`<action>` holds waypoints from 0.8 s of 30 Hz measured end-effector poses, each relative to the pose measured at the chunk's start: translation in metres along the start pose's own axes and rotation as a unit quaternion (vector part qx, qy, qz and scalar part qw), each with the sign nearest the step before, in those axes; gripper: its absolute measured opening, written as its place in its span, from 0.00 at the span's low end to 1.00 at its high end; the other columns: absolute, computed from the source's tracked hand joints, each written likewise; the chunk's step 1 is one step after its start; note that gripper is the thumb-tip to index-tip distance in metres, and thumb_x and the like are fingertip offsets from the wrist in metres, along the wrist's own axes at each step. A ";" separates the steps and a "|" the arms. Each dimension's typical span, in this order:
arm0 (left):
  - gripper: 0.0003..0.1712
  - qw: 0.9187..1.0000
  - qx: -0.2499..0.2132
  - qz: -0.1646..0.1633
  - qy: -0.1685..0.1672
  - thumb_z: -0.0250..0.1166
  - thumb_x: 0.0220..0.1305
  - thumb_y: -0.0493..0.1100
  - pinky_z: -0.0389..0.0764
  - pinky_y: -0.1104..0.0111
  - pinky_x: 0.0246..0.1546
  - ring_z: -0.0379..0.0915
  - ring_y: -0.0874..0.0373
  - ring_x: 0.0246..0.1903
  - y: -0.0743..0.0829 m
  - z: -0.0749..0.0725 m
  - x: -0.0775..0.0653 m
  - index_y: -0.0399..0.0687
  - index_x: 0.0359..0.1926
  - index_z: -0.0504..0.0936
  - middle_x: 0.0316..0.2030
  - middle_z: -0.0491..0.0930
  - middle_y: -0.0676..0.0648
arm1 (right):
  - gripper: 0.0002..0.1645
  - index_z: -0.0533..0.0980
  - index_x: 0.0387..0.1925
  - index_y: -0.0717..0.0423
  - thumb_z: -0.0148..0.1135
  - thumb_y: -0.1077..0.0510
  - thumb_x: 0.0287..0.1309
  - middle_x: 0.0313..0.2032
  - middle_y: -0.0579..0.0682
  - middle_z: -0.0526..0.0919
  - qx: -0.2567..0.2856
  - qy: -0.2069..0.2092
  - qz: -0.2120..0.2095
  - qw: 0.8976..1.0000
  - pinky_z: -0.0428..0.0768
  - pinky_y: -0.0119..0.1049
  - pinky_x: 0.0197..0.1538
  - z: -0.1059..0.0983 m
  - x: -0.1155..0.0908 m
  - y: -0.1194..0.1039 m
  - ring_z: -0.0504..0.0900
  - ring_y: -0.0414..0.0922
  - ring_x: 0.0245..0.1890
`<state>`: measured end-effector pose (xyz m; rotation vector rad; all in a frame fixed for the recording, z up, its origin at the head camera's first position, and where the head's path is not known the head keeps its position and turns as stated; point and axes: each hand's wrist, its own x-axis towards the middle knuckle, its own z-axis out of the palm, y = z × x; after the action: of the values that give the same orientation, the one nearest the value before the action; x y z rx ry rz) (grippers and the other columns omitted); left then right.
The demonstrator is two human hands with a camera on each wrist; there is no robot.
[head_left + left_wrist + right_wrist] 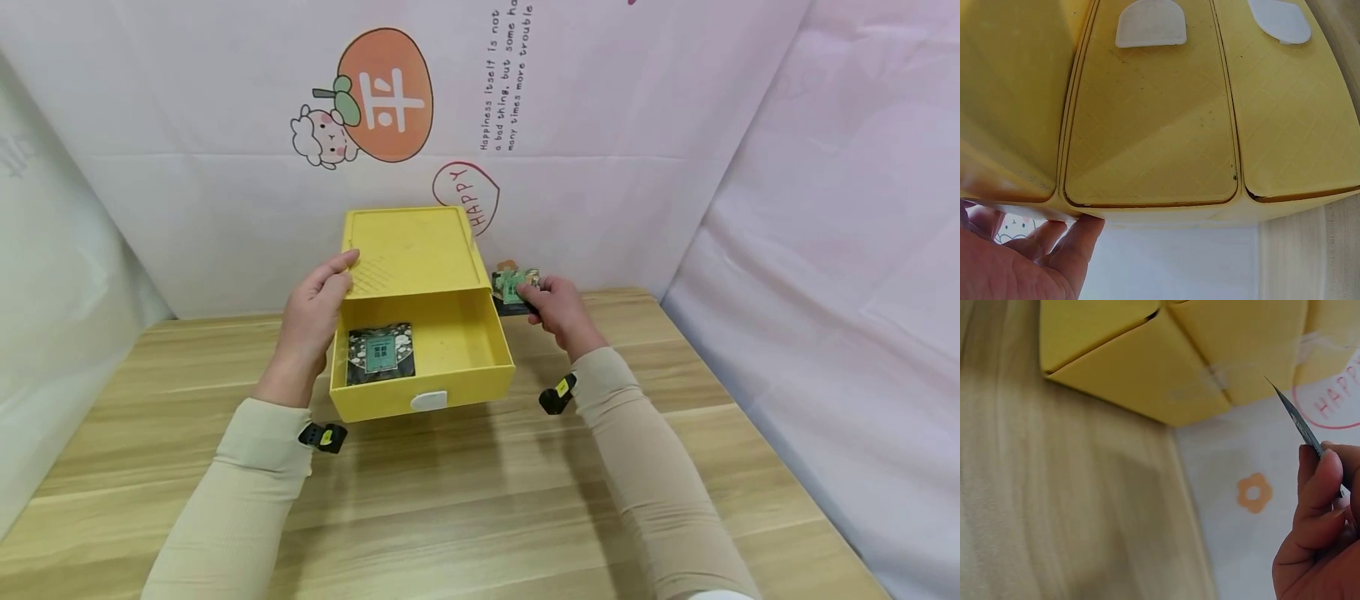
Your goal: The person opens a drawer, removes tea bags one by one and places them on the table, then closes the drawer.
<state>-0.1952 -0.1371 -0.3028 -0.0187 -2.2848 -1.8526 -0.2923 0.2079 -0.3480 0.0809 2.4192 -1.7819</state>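
We see a yellow drawer box [416,250] standing on a wooden table [420,517]. Its top drawer [480,387] is pulled out toward us, and it has a white pull tab [429,401] on the front. Inside, a dark packet [381,353] with a green label leans by the left wall of the drawer. We see white writing on that label.

Our left hand [309,317] grips the box at its top left edge. One fingertip rests on the lid part, and more fingers go behind the side in the left wrist view. That view also shows a middle drawer [1154,119] and a bottom drawer [1291,112], both pushed in, each with a white tab.

Our right hand [564,317] pinches a green-labelled packet [508,287] between thumb and fingers. It is up in the air, just beside the right side of the box. There is a black part under its green label, but we cannot tell if that is a second packet. In the right wrist view we see it thin, from its edge.

Behind the box hangs a white sheet [600,100] with a big orange fruit [386,96], a little sheep [322,137], a red heart [465,196] that says HAPPY, and an orange flower [1254,493].
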 end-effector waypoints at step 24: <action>0.29 1.000 0.002 -0.002 -0.003 0.47 0.79 0.53 0.56 0.49 0.75 0.51 0.56 0.79 -0.001 0.000 0.000 0.63 0.76 0.71 0.77 0.64 0.58 | 0.08 0.75 0.35 0.60 0.59 0.60 0.72 0.21 0.47 0.75 -0.069 -0.016 0.012 0.997 0.64 0.28 0.21 0.017 0.014 0.048 0.66 0.36 0.17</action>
<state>-0.1951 -0.1376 -0.3033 -0.0183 -2.2942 -1.8534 -0.2988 0.2054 -0.4001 0.0648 2.5002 -1.5877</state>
